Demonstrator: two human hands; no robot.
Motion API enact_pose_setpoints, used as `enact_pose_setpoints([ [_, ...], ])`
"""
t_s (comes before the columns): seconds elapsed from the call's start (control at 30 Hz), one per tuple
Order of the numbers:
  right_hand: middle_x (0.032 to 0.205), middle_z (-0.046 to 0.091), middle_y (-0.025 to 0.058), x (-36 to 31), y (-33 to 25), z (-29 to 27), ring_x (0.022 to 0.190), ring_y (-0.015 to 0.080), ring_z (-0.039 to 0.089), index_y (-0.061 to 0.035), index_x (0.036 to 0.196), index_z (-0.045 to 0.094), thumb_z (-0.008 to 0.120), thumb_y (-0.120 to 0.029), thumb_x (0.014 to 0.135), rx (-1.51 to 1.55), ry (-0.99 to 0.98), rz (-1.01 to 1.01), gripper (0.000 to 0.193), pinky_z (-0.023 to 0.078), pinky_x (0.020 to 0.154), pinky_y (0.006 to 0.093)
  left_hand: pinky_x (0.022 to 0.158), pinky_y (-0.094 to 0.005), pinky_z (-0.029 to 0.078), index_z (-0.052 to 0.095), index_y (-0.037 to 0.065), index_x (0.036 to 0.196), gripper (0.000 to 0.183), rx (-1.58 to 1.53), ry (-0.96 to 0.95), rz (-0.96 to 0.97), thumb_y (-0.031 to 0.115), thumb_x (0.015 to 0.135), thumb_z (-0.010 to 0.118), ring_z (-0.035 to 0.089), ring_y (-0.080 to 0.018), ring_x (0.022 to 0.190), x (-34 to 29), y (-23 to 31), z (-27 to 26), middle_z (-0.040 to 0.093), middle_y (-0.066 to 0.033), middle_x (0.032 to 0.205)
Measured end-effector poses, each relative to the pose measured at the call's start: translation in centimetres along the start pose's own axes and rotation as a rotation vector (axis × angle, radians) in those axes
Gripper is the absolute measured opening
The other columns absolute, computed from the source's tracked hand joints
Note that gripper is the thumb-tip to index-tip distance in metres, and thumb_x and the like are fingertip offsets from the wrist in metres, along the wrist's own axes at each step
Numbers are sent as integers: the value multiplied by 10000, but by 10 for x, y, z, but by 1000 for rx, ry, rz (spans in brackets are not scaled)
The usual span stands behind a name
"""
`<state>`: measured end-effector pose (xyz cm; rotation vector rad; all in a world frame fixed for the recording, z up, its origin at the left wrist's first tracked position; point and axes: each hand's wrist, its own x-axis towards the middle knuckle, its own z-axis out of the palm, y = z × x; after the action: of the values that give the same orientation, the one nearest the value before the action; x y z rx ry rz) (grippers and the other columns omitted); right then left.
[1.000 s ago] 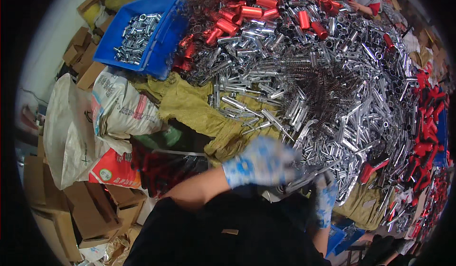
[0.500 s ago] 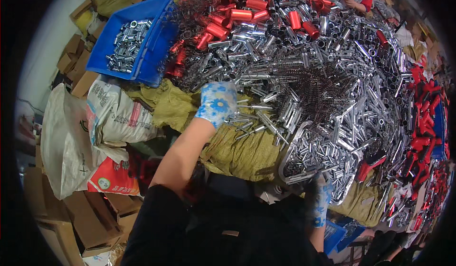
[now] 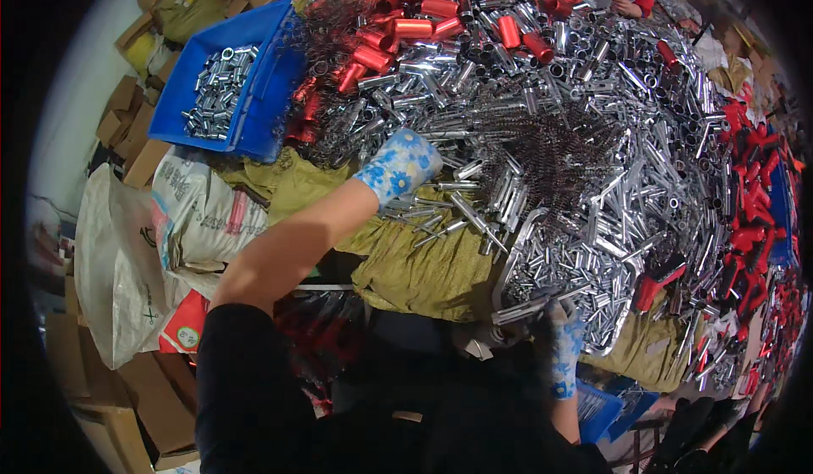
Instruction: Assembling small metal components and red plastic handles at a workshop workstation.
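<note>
My left hand (image 3: pixel 401 166), in a white glove with blue flowers, reaches onto the near left edge of a heap of silver metal tubes (image 3: pixel 449 127). Its fingers are hidden behind the back of the glove and among the parts. At the near rim of a metal tray (image 3: pixel 621 336), my right hand (image 3: pixel 566 351) wears a similar glove. Silver tubes (image 3: pixel 523 308) stick out from its closed, dark-looking fingers. Small silver tubes and rods (image 3: pixel 563 262) fill the tray. Dark coil springs (image 3: pixel 555 157) lie tangled on the heap between my hands.
A blue bin (image 3: pixel 182 93) of short silver sleeves stands at the left. Red cylinders (image 3: pixel 413 29) top the heap's far side. Red parts (image 3: pixel 749 195) lie at the right. Yellow woven sacks (image 3: pixel 423 275) line the near edge. Another person's hand (image 3: pixel 627 7) shows at the far right.
My left hand has turned and moved right, farther over the tubes. My right hand stays by the tray, with more of the tubes at its fingers now showing. The view has shifted slightly.
</note>
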<state>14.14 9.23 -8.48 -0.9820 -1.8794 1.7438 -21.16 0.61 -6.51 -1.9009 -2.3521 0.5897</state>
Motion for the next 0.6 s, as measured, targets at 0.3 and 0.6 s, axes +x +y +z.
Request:
enact_pose_setpoints([
  [0.3, 754, 535, 14, 2, -1, -26, 628, 109, 515, -9, 1019, 575, 613, -344, 900, 480, 124, 99, 358, 453, 559, 257, 655, -396, 557, 702, 61, 834, 150, -42, 22, 66, 117, 787, 571, 700, -280, 773, -10, 2, 4, 707, -140, 839],
  [0.6, 1041, 572, 67, 18, 9, -15, 887, 130, 580, -22, 1225, 491, 542, -282, 975, 613, 275, -86, 365, 511, 751, 282, 524, -381, 502, 626, 92, 931, 181, -451, 469, -122, 220, 811, 671, 648, -262, 623, -97, 90, -38, 653, -76, 714],
])
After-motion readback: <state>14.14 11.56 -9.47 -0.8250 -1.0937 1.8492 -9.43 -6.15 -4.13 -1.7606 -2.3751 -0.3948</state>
